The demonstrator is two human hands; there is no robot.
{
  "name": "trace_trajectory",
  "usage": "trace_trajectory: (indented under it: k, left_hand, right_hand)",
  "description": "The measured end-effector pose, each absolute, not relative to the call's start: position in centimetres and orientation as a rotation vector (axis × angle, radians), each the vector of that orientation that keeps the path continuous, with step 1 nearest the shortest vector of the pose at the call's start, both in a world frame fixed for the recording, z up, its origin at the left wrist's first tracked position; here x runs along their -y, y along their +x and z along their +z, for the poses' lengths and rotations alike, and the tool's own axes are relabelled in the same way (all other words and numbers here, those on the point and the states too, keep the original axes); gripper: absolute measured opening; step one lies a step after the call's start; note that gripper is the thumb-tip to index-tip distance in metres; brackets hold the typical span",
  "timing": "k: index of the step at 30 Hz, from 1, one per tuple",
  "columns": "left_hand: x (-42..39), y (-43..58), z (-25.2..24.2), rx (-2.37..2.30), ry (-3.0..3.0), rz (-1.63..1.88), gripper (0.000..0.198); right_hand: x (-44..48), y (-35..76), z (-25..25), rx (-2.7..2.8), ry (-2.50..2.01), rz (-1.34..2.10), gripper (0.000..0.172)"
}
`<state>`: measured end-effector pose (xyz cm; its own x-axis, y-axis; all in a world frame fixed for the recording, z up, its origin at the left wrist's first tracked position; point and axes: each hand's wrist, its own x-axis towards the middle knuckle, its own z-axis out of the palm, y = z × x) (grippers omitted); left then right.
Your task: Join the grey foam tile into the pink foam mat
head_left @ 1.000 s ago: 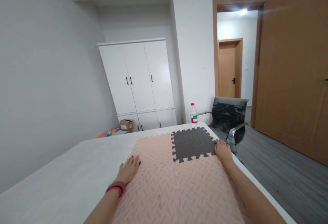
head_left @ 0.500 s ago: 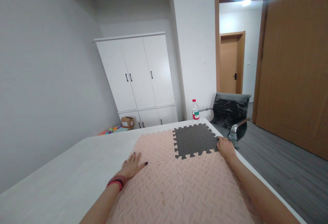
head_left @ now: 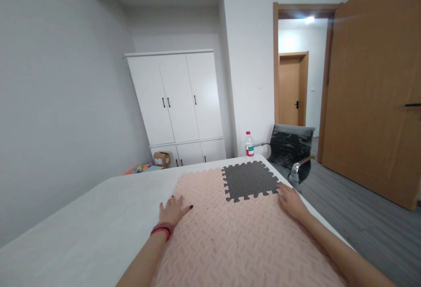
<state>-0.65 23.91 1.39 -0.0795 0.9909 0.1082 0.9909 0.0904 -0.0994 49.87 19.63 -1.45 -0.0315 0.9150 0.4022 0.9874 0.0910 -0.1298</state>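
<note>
Both hands are flat on the mats now: the left hand (head_left: pixel 173 211) lies palm down at the left edge of the pink foam mats (head_left: pixel 237 239), fingers (head_left: pixel 171 200) spread and loose, thumb stuck out to the right, gripping nothing. The right hand (head_left: pixel 290 200) rests open at the mats' right edge, fingertips touching the near right corner of the grey foam tile (head_left: pixel 250 180), holding nothing. That grey tile is locked into the far right corner of the pink spread, close to the far right corner of the white worktop (head_left: pixel 82 225). A red band (head_left: pixel 160 230) circles the left wrist. A bottle (head_left: pixel 249 144) stands at the worktop's far edge, a dark chair (head_left: pixel 292 151) just beyond, white wardrobe (head_left: pixel 177 103) behind
</note>
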Motion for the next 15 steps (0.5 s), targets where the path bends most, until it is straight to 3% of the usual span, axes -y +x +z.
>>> trace_trajectory:
  k: [6, 9, 15]
  left_hand:
    - [-19.0, 5.0, 4.5, 2.056, -2.058, -0.098, 0.058]
    - [-14.1, 8.5, 6.3, 1.881, -2.351, -0.074, 0.053]
    - [-5.0, 10.0, 5.6, 1.09, -3.077, -0.192, 0.054]
  right_hand:
    - [-8.1, 53.7, -2.9, 2.045, -1.758, 0.081, 0.053]
    - [-3.4, 56.1, -4.6, 1.849, -1.865, 0.037, 0.051]
    - [2.3, 60.2, -8.2, 1.531, -1.933, 0.113, 0.049]
